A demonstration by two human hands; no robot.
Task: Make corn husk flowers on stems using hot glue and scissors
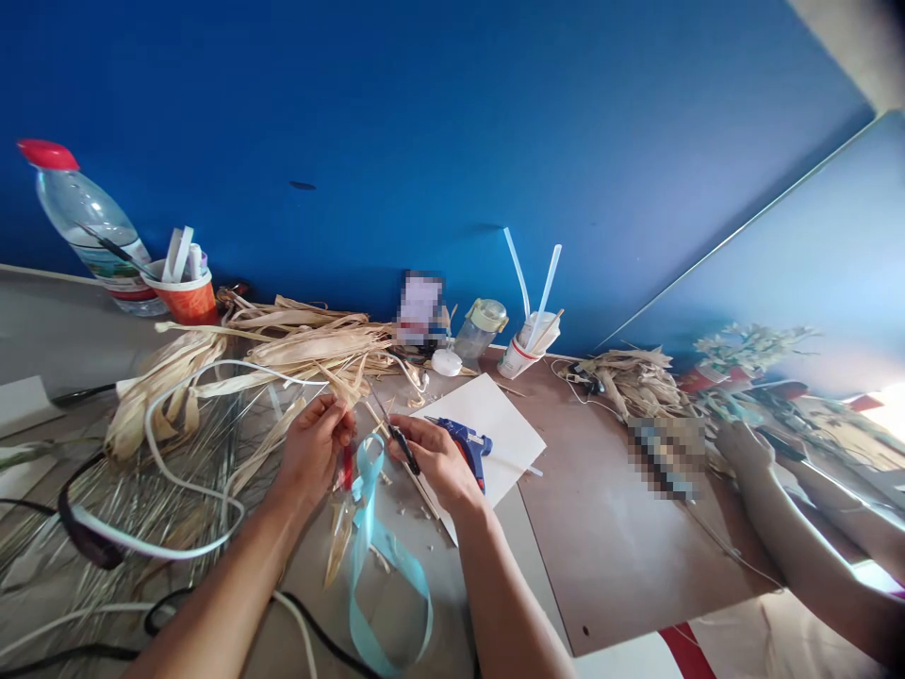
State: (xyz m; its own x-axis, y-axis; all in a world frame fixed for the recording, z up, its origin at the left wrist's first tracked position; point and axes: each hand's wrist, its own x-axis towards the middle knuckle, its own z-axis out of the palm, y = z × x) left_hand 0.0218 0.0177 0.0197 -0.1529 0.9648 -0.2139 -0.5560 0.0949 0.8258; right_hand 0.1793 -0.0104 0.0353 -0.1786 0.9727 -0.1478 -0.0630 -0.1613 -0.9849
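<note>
My left hand (318,436) is closed in a pinch on a pale dried corn husk (349,382), which sticks up past the fingertips. Just to its right, my right hand (436,455) grips what look like black-handled scissors (403,447), their thin metal blade pointing up and away towards the husk. Below and between the hands lies a looped light-blue ribbon (391,547). A blue glue gun (468,449) rests on a white sheet (510,426), partly behind my right hand. Thin sticks (420,493) lie under that hand.
Bundles of dried husks (318,349) and a white cable (152,443) spread across the left. Along the blue wall stand a red-capped bottle (91,217), an orange cup (189,300), a glass jar (482,325) and a paper cup (527,347). Another person's hand (746,451) works at the right.
</note>
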